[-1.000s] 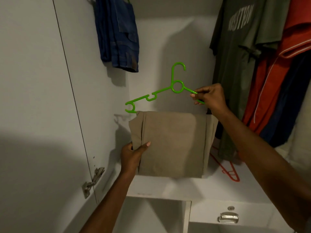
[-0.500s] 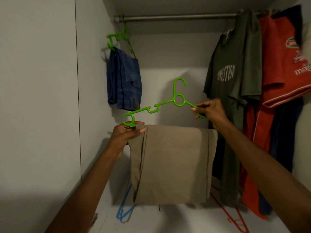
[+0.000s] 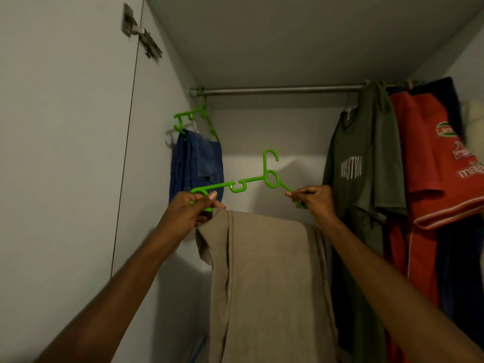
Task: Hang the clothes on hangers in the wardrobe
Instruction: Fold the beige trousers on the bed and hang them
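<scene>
Wardrobe interior, pale walls, dim light; one metal rail (image 3: 282,90) running across the top, door hinge (image 3: 142,32) upper left. Item: green plastic hanger (image 3: 262,176), held below the rail and well apart from it, hook uppermost and tilted, its open side facing right. Item: beige folded trousers (image 3: 267,279), draped over the hanger's lower bar and hanging straight down between the two forearms. Left hand (image 3: 193,205): fingers and thumb curled round the hanger's left end, just above the trousers' top corner. Right hand (image 3: 313,199): fingers closed in a pinch on the right arm of the hanger. Already on the rail: a second green hanger (image 3: 195,119) carrying blue jeans (image 3: 196,166) at the far left; an olive T-shirt (image 3: 364,169) and a red shirt (image 3: 429,163) at the right, with darker garments behind. The bare stretch of rail lies between jeans and T-shirt. Risks, as judged: the hanger sits slanted, left end lower, so the trousers may slide toward the left hand and slip off that end during the lift; the hook may miss the rail if raised at this tilt, since it must clear the rail from below and then drop over it; a drift rightward would snag the T-shirt; releasing either end early would swing the load.
</scene>
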Tool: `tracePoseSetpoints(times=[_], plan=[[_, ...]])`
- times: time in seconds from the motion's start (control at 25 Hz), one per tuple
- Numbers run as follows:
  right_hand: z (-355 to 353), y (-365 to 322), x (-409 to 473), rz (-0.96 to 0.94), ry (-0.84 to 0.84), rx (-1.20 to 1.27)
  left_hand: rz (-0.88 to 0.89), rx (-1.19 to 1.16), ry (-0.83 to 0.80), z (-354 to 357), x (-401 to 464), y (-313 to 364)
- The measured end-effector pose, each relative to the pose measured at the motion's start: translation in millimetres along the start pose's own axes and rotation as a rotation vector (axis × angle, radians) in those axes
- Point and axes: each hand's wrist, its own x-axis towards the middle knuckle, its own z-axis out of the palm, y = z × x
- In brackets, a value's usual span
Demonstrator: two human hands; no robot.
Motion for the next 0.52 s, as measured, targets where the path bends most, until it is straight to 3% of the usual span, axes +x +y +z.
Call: tracePoseSetpoints(times=[0.12, 0.28, 0.52], plan=[[18.9, -5.1, 31.6, 0.096, 0.121, -0.037, 0.055, 0.014, 0.044, -4.1, 18.4, 17.7], [57.5, -24.8, 86.4, 0.197, 0.158, -0.076, 0.138, 0.07, 0.171, -16.5, 46.8, 40.6], [110.9, -78.3, 125.7, 0.132, 0.13, 0.055, 0.245, 0.221, 0.317, -40.6, 104.0, 77.7]])
